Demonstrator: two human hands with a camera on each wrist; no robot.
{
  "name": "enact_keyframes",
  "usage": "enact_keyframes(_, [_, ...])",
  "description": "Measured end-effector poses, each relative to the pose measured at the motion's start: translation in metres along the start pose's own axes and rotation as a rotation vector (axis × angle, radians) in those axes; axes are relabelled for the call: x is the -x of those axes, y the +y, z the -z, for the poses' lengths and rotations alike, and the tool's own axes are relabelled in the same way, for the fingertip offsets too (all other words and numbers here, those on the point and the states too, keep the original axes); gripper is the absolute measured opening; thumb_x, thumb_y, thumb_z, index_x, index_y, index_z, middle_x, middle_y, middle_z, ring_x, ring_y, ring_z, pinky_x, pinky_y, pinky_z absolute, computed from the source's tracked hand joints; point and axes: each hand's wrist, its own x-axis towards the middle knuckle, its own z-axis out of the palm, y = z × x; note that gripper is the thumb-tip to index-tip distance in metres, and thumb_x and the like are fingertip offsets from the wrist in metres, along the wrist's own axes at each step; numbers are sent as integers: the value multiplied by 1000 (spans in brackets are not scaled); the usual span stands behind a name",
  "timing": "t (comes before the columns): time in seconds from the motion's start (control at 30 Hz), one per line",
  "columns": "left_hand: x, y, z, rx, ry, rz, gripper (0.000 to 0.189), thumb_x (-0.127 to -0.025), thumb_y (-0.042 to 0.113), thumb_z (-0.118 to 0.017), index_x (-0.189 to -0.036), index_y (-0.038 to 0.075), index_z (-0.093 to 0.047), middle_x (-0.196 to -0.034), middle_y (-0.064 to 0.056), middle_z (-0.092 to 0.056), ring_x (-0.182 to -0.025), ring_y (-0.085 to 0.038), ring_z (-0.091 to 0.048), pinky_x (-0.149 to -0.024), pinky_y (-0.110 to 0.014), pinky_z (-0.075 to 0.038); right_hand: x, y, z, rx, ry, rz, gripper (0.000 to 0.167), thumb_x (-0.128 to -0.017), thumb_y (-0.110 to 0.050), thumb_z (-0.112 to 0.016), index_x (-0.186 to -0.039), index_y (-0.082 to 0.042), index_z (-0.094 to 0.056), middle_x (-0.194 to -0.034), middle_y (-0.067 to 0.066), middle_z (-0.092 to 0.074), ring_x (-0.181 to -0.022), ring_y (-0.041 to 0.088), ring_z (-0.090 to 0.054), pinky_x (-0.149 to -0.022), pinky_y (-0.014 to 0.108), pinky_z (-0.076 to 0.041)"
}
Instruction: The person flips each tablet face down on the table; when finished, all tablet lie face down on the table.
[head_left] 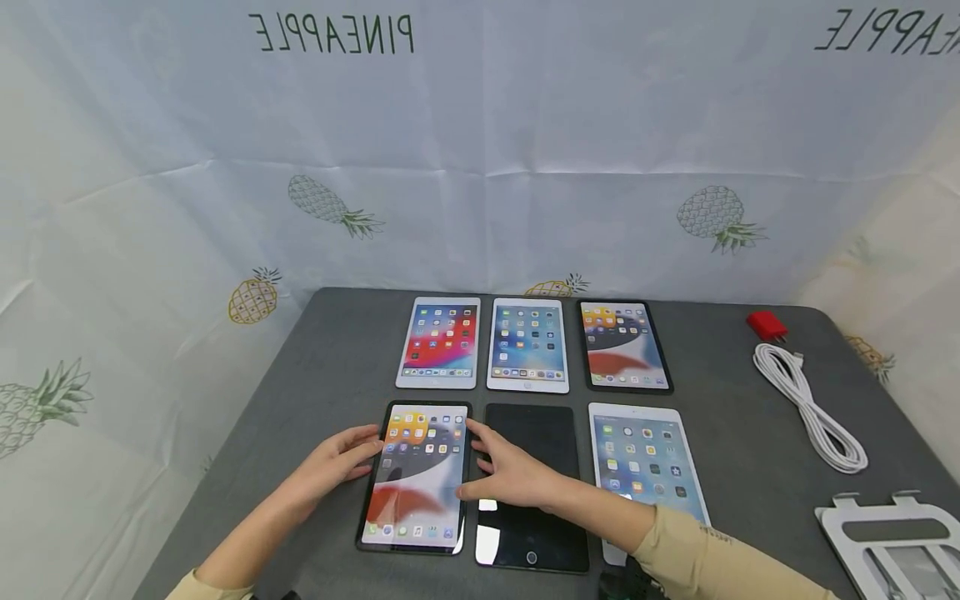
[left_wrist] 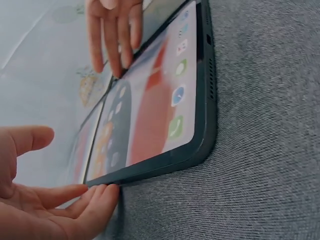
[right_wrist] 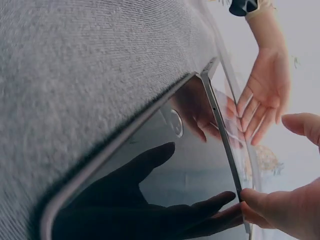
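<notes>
A black-framed tablet [head_left: 417,477] with a lit home screen lies front left on the grey table. My left hand [head_left: 333,467] is at its left side; in the left wrist view, the left fingertips [left_wrist: 107,197] touch the edge while the thumb stands apart. From the other side my right hand [head_left: 517,473] reaches over a dark-screened tablet [head_left: 536,537]. Its fingertips [right_wrist: 250,197] meet the lit tablet's right edge in the right wrist view, thumb raised away. Neither hand visibly wraps around the tablet.
Behind stand in a row two white tablets [head_left: 438,343] [head_left: 528,346] and a black one [head_left: 626,348]. Another white tablet [head_left: 648,458] lies under my right forearm. Farther right are a red charger [head_left: 767,325], a coiled white cable [head_left: 810,412] and a metal stand [head_left: 892,533].
</notes>
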Motion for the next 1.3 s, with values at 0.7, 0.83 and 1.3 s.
enact_keyframes(0.7, [-13, 5, 9, 224, -47, 102, 57, -101, 26, -52, -135, -18, -40, -124, -18, -52, -103, -19, -52, -94, -32, -47, 0, 2, -2, -102, -19, -16, 92, -83, -12, -74, -155, -3, -16, -158, 21, -18, -140, 39, -30, -107, 45, -36])
enact_keyframes(0.83, [-16, 2, 8, 208, -51, 66, 59, -100, 23, -53, -137, -21, -35, -136, -26, -45, -115, -27, -49, -103, -41, -42, 0, 2, -2, -106, -19, -21, 91, -83, -12, -74, -154, -2, -17, -158, 21, -19, -140, 39, -31, -107, 45, -37])
enact_keyframes(1.3, [-4, 26, -13, 169, 71, -107, 53, -97, 12, -59, -142, -2, -35, -127, -24, -59, -88, -18, -66, -72, -30, -54, 0, 2, -2, -128, -20, -52, 87, -86, -13, -73, -154, -3, -18, -157, 22, -22, -138, 42, -34, -106, 47, -38])
